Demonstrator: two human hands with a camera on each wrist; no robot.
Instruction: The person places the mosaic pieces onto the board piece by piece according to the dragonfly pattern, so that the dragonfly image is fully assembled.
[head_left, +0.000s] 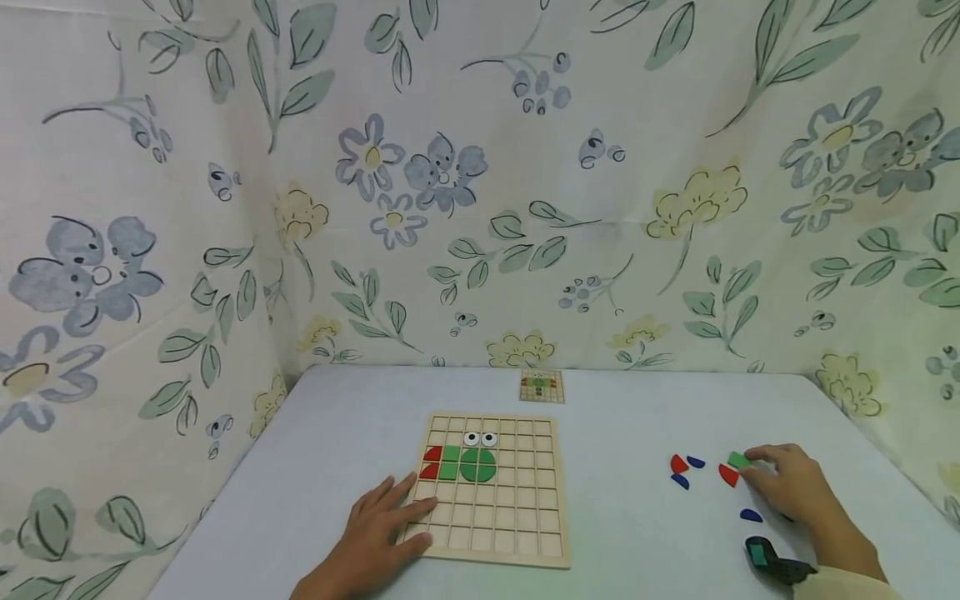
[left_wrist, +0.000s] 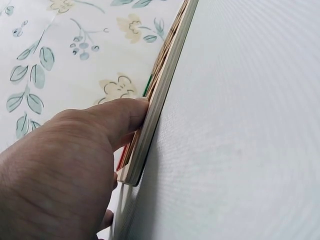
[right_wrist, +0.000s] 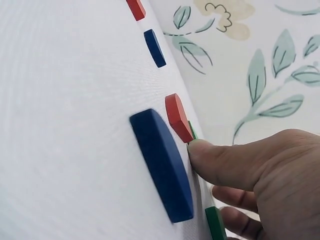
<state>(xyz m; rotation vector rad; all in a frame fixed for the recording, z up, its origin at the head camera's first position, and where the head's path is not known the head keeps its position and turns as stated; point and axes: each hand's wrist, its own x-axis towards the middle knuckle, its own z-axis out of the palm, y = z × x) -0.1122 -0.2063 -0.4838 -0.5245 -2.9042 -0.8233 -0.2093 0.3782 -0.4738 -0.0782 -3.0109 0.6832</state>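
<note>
My left hand (head_left: 378, 537) lies with fingers spread over the left edge of the wooden grid board (head_left: 517, 521); in the left wrist view its thumb touches the rim (left_wrist: 157, 105). Set in the board are red quarter pieces (head_left: 431, 463), green squares (head_left: 449, 463), a green circle of pieces (head_left: 477, 465) and two eye pieces (head_left: 480, 438). At the right, my right hand (head_left: 798, 487) pinches a green piece (head_left: 738, 460) between thumb and fingers. Beside it lies a red piece (head_left: 728, 475), also in the right wrist view (right_wrist: 178, 117).
Left of the right hand lie a red piece (head_left: 678, 463) and blue pieces (head_left: 696, 462); another blue piece (head_left: 751, 516) is nearer. A second green piece (right_wrist: 215, 223) is beside the curled fingers. A small pattern card (head_left: 542, 386) lies behind the board, before floral cloth (head_left: 480, 292).
</note>
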